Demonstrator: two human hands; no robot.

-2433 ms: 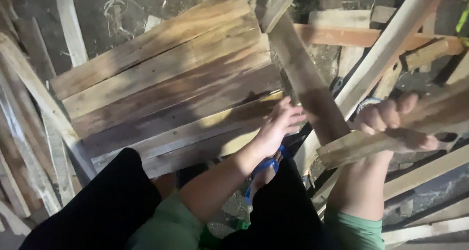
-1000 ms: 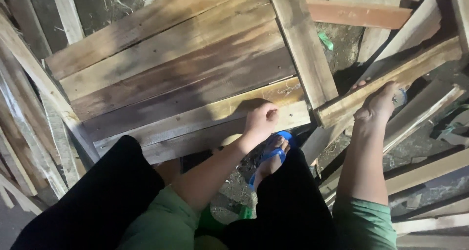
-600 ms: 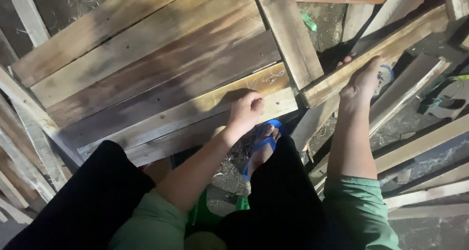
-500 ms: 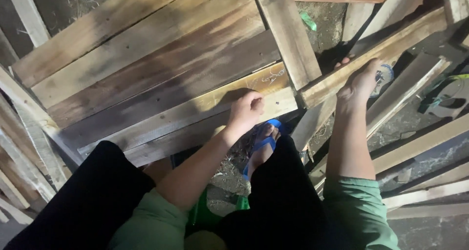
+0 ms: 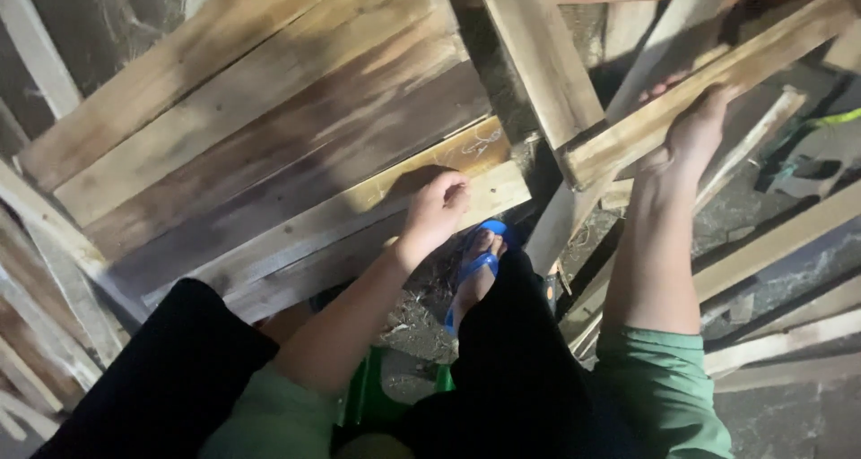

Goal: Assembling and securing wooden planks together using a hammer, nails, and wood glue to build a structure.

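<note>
**Pulling a pallet apart: two hands, one loose batten**

So here the person sat low over a wooden pallet panel (image 5: 269,145) that leaned in front of their knees. The left hand (image 5: 437,210) was curled over the near edge of the pale bottom slat (image 5: 421,190), fingers wrapped down around the board's lip, so it was gripping that slat and steadying the whole panel. The right hand (image 5: 689,141) was reaching up and out, fingers hooked over the top of a long loose batten (image 5: 708,73) that ran diagonally toward the upper right; its near end butted up beside the upright cross board (image 5: 529,56). I couldn't tell if the thumb was fully closed underneath, but the fingers were clearly clamped on it.

A foot in a blue flip-flop (image 5: 475,266) sat just below the panel's corner, on dirt littered with offcuts. More scrap planks (image 5: 780,235) lay scattered to the right.

My take on doing this bit well: the left hand should have kept that panel pinned hard, since any tug on the batten would swing it. Grip nearer the batten's end gives better control. And open toes right under a board end looked risky, so I'd have tucked that foot back.
</note>
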